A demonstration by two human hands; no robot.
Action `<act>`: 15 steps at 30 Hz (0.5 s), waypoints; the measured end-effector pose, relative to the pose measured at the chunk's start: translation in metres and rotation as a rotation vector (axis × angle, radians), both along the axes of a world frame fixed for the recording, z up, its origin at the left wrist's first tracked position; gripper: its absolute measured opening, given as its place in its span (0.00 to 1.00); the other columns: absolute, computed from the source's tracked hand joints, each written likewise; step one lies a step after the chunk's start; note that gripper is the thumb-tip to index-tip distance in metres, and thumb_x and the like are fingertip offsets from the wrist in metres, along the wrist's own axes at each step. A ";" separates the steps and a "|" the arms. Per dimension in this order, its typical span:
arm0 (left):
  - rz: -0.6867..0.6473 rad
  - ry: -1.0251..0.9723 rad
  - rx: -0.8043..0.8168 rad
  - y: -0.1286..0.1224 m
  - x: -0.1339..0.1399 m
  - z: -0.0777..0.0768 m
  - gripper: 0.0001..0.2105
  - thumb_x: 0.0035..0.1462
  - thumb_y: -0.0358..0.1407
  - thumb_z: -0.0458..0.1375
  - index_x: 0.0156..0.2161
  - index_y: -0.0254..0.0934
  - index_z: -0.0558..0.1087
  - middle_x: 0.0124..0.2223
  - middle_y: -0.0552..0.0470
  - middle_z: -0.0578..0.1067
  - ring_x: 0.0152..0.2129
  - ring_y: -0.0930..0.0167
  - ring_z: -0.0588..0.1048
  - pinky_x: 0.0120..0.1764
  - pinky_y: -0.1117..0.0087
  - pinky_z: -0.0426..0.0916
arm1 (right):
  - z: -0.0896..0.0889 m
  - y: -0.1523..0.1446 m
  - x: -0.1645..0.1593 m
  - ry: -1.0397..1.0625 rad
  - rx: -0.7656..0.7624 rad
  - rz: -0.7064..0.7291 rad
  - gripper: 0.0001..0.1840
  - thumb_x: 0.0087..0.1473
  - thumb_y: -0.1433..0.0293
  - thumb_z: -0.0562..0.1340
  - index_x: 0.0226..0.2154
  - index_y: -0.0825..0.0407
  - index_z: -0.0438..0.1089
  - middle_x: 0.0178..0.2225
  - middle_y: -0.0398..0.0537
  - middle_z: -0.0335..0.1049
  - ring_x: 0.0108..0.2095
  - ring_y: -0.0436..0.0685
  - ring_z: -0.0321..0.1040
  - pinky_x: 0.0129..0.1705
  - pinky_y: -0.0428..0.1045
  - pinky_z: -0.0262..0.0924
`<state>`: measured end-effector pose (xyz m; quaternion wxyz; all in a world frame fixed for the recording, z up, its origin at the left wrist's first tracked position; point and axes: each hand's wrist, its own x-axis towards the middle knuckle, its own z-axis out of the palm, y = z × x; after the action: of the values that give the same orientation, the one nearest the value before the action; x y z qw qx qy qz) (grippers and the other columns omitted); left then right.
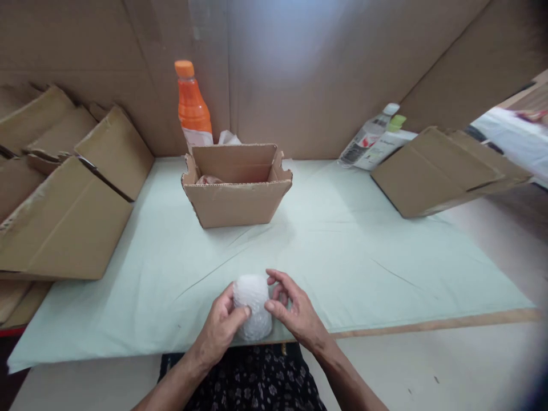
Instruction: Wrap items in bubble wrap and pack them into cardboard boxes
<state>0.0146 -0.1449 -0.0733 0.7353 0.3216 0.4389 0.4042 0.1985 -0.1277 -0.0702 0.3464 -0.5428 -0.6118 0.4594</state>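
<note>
- Bubble-wrapped bundle (253,307): likely light, soft outside, maybe fragile within; best gripped round its sides.
- White, rounded, bumpy wrap; contents hidden.
- Sits at the near edge of the worktop (342,251), well short of the open cardboard box (237,185).
- Left hand (221,330) and right hand (295,313) both clasp it, thumbs on top.

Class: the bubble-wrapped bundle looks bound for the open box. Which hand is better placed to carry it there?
Probably the left hand: the open box sits slightly left of the bubble-wrapped bundle. Both hands grip it; the right hand is barely worse.
</note>
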 end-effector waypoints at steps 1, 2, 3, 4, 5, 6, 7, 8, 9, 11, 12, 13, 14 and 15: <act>-0.036 0.029 0.029 0.000 -0.001 0.000 0.22 0.55 0.38 0.62 0.54 0.35 0.70 0.47 0.45 0.78 0.43 0.63 0.75 0.45 0.66 0.68 | 0.002 0.003 0.000 0.044 -0.054 0.040 0.27 0.51 0.54 0.66 0.50 0.52 0.70 0.37 0.47 0.70 0.31 0.53 0.64 0.33 0.48 0.61; -0.054 0.039 0.050 0.000 -0.001 -0.002 0.24 0.55 0.39 0.63 0.56 0.35 0.67 0.48 0.44 0.77 0.42 0.63 0.75 0.44 0.67 0.69 | 0.003 0.005 -0.002 0.077 -0.089 0.066 0.25 0.51 0.54 0.66 0.46 0.52 0.71 0.34 0.46 0.70 0.31 0.53 0.63 0.33 0.47 0.61; -0.050 0.028 0.064 0.000 -0.001 -0.006 0.27 0.55 0.41 0.63 0.58 0.36 0.64 0.49 0.43 0.77 0.42 0.63 0.76 0.43 0.67 0.69 | 0.004 0.007 -0.003 0.098 -0.101 0.067 0.21 0.52 0.54 0.66 0.42 0.52 0.72 0.32 0.44 0.69 0.30 0.53 0.63 0.33 0.47 0.60; -0.032 0.002 0.075 0.000 -0.001 -0.010 0.30 0.55 0.42 0.63 0.59 0.37 0.60 0.50 0.42 0.76 0.42 0.63 0.76 0.42 0.67 0.69 | 0.004 0.008 -0.004 0.110 -0.098 0.046 0.19 0.53 0.55 0.65 0.39 0.52 0.72 0.30 0.44 0.68 0.31 0.53 0.62 0.34 0.48 0.60; -0.017 -0.023 0.085 0.001 0.000 -0.015 0.32 0.55 0.43 0.63 0.61 0.37 0.58 0.51 0.42 0.76 0.42 0.63 0.76 0.43 0.66 0.70 | 0.004 0.011 -0.004 0.117 -0.092 0.020 0.17 0.54 0.55 0.64 0.36 0.52 0.71 0.29 0.43 0.67 0.31 0.53 0.62 0.35 0.48 0.60; -0.012 -0.030 0.099 0.002 0.001 -0.021 0.32 0.55 0.42 0.62 0.61 0.37 0.56 0.51 0.41 0.75 0.43 0.63 0.76 0.44 0.65 0.70 | 0.004 0.013 -0.003 0.119 -0.092 0.009 0.17 0.54 0.55 0.64 0.35 0.52 0.70 0.29 0.43 0.66 0.31 0.53 0.63 0.35 0.48 0.60; -0.021 -0.008 0.117 0.003 0.002 -0.025 0.30 0.55 0.41 0.61 0.60 0.36 0.57 0.51 0.41 0.75 0.43 0.63 0.76 0.45 0.65 0.69 | 0.004 0.017 -0.001 0.116 -0.098 0.021 0.17 0.54 0.55 0.64 0.36 0.52 0.70 0.30 0.44 0.67 0.32 0.53 0.63 0.35 0.48 0.61; -0.044 0.050 0.142 0.005 0.003 -0.029 0.27 0.55 0.38 0.60 0.58 0.35 0.60 0.50 0.42 0.76 0.43 0.64 0.75 0.46 0.65 0.69 | 0.005 0.021 0.002 0.107 -0.109 0.059 0.18 0.53 0.56 0.64 0.39 0.53 0.70 0.32 0.45 0.68 0.33 0.54 0.64 0.36 0.48 0.61; -0.079 0.136 0.174 0.007 0.003 -0.032 0.24 0.54 0.36 0.59 0.56 0.34 0.64 0.48 0.43 0.76 0.41 0.65 0.75 0.46 0.66 0.69 | 0.006 0.026 0.006 0.093 -0.123 0.117 0.21 0.53 0.56 0.65 0.44 0.53 0.69 0.35 0.46 0.69 0.34 0.54 0.65 0.37 0.48 0.62; -0.157 0.320 0.252 0.013 0.004 -0.034 0.19 0.51 0.31 0.57 0.50 0.34 0.69 0.43 0.46 0.78 0.37 0.67 0.75 0.42 0.69 0.69 | 0.014 0.038 0.013 0.024 -0.137 0.262 0.35 0.49 0.57 0.68 0.57 0.52 0.63 0.45 0.51 0.71 0.38 0.55 0.68 0.41 0.49 0.64; -0.189 0.396 0.292 0.016 0.003 -0.033 0.18 0.50 0.29 0.56 0.48 0.34 0.71 0.40 0.48 0.78 0.35 0.68 0.75 0.39 0.70 0.69 | 0.020 0.044 0.016 -0.043 -0.135 0.335 0.41 0.48 0.59 0.69 0.61 0.51 0.59 0.49 0.53 0.70 0.41 0.56 0.69 0.44 0.51 0.64; -0.212 0.452 0.332 0.020 0.002 -0.031 0.18 0.49 0.28 0.55 0.47 0.34 0.72 0.38 0.50 0.78 0.32 0.69 0.75 0.37 0.72 0.69 | 0.028 0.050 0.018 -0.128 -0.126 0.405 0.42 0.47 0.61 0.69 0.63 0.49 0.58 0.51 0.53 0.70 0.43 0.58 0.69 0.47 0.52 0.64; -0.228 0.485 0.374 0.025 -0.001 -0.027 0.18 0.49 0.27 0.55 0.47 0.35 0.72 0.36 0.51 0.78 0.31 0.70 0.75 0.36 0.72 0.69 | 0.038 0.057 0.019 -0.221 -0.109 0.473 0.38 0.48 0.64 0.68 0.61 0.48 0.61 0.51 0.52 0.72 0.45 0.59 0.70 0.49 0.53 0.64; -0.239 0.498 0.427 0.031 -0.006 -0.022 0.17 0.49 0.28 0.55 0.46 0.36 0.73 0.35 0.52 0.79 0.30 0.70 0.76 0.35 0.73 0.70 | 0.050 0.064 0.021 -0.303 -0.080 0.526 0.32 0.50 0.67 0.67 0.58 0.47 0.66 0.48 0.50 0.74 0.45 0.60 0.70 0.49 0.53 0.64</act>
<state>0.0089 -0.1138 -0.0954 0.5638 0.6060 0.4698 0.3070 0.2192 -0.0633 -0.0200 0.0988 -0.4410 -0.7576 0.4709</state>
